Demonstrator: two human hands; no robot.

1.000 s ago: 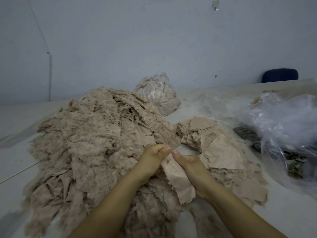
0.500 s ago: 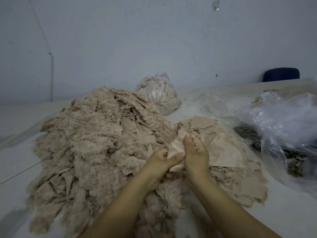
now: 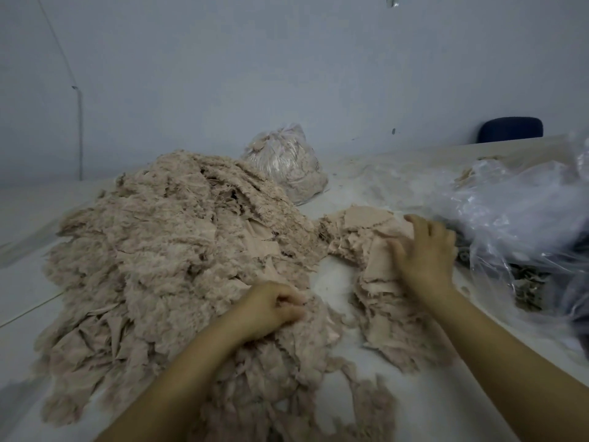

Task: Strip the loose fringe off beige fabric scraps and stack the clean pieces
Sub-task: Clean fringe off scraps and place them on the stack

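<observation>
I see the fuzzy beige scrap heap (image 3: 165,250) filling centre-left of the bench (image 3: 19,298), a clear bag (image 3: 287,161) of scraps behind. My right hand (image 3: 424,250) lies flat, fingers spread, on the clean stack (image 3: 366,237); left hand (image 3: 271,307) curls into fringe.

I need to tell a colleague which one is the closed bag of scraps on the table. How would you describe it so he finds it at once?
Start from the big fluffy heap of beige scraps on the white table. Directly behind its far edge, near the wall, stands a clear plastic bag stuffed with beige material. Unlike the loose, crumpled plastic sheeting at the right, it is rounded and gathered shut at the top.
</observation>
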